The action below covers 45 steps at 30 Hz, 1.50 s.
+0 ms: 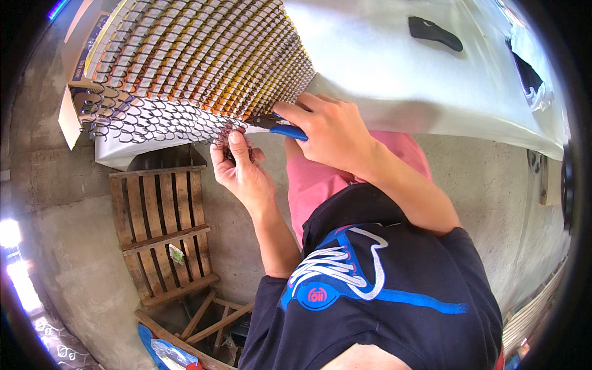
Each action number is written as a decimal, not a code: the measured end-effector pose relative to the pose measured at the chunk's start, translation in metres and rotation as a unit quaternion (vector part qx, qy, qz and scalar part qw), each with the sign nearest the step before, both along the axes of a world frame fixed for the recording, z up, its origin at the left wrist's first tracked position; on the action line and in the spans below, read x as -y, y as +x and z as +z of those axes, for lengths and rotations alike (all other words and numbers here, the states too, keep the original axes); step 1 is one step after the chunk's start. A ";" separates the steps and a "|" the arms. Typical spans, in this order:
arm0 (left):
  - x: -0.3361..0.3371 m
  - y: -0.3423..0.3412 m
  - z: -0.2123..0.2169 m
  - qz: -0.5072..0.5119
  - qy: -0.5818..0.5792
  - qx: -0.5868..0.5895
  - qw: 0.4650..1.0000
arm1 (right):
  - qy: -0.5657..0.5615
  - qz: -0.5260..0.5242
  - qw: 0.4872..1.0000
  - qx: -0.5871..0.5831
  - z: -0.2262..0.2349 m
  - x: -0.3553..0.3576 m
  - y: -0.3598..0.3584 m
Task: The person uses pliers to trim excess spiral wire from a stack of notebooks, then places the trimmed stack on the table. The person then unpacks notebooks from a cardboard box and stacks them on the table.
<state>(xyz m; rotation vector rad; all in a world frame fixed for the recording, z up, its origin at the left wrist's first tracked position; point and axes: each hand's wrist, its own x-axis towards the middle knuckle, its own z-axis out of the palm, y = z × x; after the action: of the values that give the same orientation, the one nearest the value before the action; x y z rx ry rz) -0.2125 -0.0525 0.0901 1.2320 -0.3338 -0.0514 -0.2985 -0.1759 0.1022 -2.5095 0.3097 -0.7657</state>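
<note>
A broad stack of yellow, orange and white rows (203, 55) rises on the table, with dark wire loops lined up along the rows. A strip of loose dark looped wire (154, 120) hangs over its near edge. My left hand (243, 169) is closed at the right end of that strip, thumb up, with looped wire pinched in the fingers. My right hand (333, 129) grips cutting pliers (277, 125) with blue handles. Their dark jaws point left, close to the wire and just above my left fingertips. Whether the jaws touch the wire cannot be made out.
A white sheet covers the table (370, 61). On it lies a small black curved object (435, 34). Cardboard (71, 117) stands by the stack's left side. Below the table are a wooden slatted pallet (163, 228) and a wooden frame (216, 320).
</note>
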 end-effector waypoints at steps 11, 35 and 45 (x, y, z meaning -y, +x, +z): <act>-0.002 -0.005 0.006 0.013 0.047 0.033 0.998 | -0.084 -0.052 0.992 0.078 0.015 0.000 -0.001; -0.007 -0.007 0.009 0.005 0.020 0.019 1.000 | -0.043 -0.040 0.996 0.073 0.021 -0.004 -0.001; -0.001 -0.008 0.008 -0.009 -0.021 0.027 0.999 | -0.036 -0.009 0.998 0.058 0.014 -0.003 0.007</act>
<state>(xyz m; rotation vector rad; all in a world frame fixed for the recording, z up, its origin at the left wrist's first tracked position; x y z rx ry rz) -0.2203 -0.0518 0.0977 1.1913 -0.3917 -0.0258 -0.2917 -0.1728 0.1158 -2.5203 0.2683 -0.9416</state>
